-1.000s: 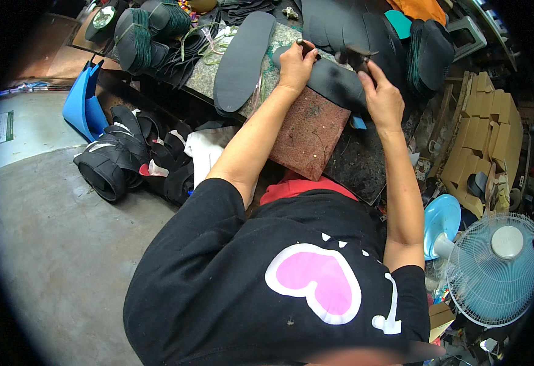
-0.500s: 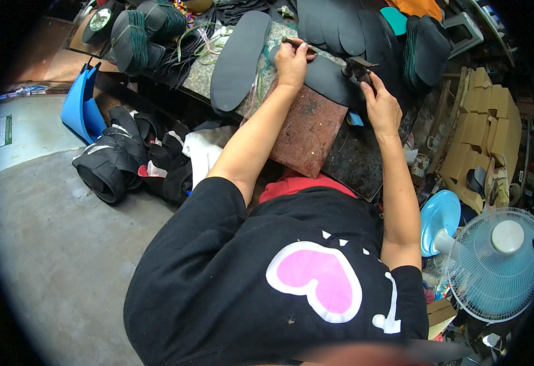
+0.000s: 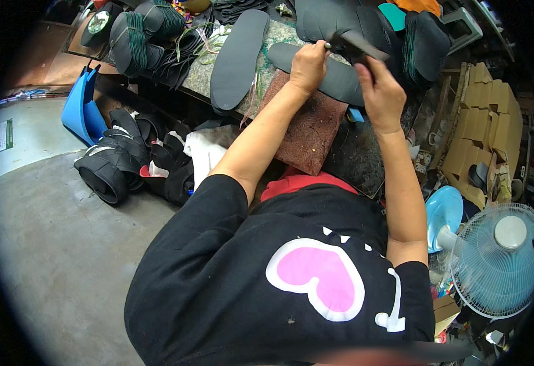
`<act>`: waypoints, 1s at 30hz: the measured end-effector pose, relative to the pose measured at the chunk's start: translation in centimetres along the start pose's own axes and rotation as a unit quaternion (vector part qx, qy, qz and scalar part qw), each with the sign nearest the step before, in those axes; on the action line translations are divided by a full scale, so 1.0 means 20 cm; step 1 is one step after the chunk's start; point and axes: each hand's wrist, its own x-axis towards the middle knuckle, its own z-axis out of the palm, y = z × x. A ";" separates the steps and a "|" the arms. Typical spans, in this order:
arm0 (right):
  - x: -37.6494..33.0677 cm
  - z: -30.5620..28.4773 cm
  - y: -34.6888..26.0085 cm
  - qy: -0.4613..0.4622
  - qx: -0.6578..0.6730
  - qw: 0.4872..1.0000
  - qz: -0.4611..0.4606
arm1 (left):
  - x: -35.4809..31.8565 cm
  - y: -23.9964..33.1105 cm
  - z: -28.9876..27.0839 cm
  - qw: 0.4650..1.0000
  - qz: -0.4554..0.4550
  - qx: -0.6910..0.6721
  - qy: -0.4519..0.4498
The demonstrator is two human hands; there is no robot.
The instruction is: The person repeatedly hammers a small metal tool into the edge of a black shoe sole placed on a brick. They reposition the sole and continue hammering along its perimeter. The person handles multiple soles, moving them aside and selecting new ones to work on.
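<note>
A dark shoe sole [image 3: 345, 84] lies flat across the far end of a reddish-brown board [image 3: 306, 134]. Over it, my left hand [image 3: 308, 68] is closed round a punch-like metal tool [image 3: 327, 45]; only its rounded top end shows above my fingers. My right hand [image 3: 382, 96] grips a hammer [image 3: 360, 46], whose head is smeared by motion close to the top of that tool. The lower end of the punch is hidden by my fist. Left of my hands rests a larger grey sole [image 3: 238, 61].
Black soles [image 3: 325, 21] are piled at the back, beside a bundle tied with green cord [image 3: 425, 52]. More tied bundles [image 3: 126, 43] stand at the far left. Black strips [image 3: 105, 165] are heaped on the floor at left. A blue fan [image 3: 496, 262] and cardboard boxes [image 3: 483, 122] stand at right.
My left hand has shifted right over the dark sole, with the punch-like tool turned upright. My right hand has come nearer to it, and the hammer now swings close by its top.
</note>
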 end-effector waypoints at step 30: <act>-0.02 -0.09 0.12 -0.053 -0.069 0.987 0.133 | -0.02 0.02 0.01 0.902 -0.256 -0.338 0.076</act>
